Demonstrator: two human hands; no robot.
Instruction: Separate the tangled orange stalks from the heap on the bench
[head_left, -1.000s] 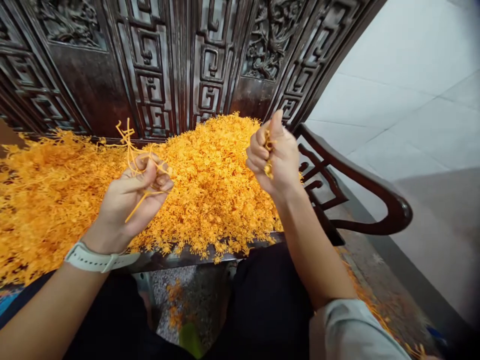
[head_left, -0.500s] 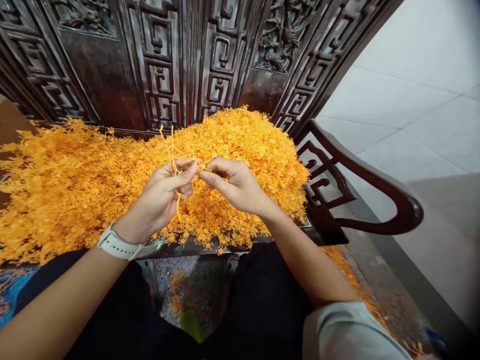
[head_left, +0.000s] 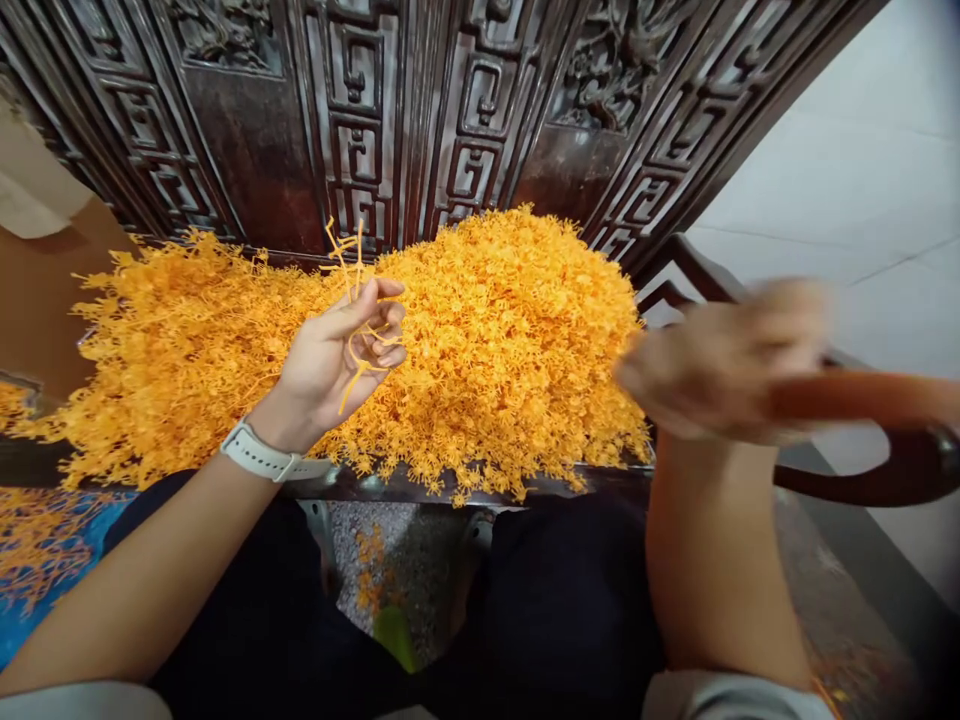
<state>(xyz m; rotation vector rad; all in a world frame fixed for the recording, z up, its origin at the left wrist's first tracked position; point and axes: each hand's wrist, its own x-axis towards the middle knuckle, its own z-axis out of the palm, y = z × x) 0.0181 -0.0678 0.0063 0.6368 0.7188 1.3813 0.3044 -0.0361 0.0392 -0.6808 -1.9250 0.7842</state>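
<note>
Thin orange plastic stems point(head_left: 360, 366) lie across my left hand point(head_left: 349, 345), some sticking up above the fingers and some hanging below the palm. The fingers of that hand are curled around them, and a pale watch strap sits on the wrist. Behind it spreads a big heap of small orange plastic flower-like pieces point(head_left: 510, 330). My right hand point(head_left: 727, 360) is off to the right, in front of the armrest, smeared by motion. A blurred orange-brown streak point(head_left: 862, 397) runs rightward from it; whether the hand holds this cannot be made out.
The heap rests on a dark carved wooden bench with a tall back point(head_left: 262, 150) and a curved armrest point(head_left: 885, 485). A cardboard box point(head_left: 45, 290) stands at the left. Orange stems on blue sheeting point(head_left: 45, 550) lie lower left, and scattered pieces point(head_left: 371, 570) on the floor.
My right hand has left my left hand and swung far right to the armrest. My left hand stays over the heap with the stems. The view has shifted slightly left.
</note>
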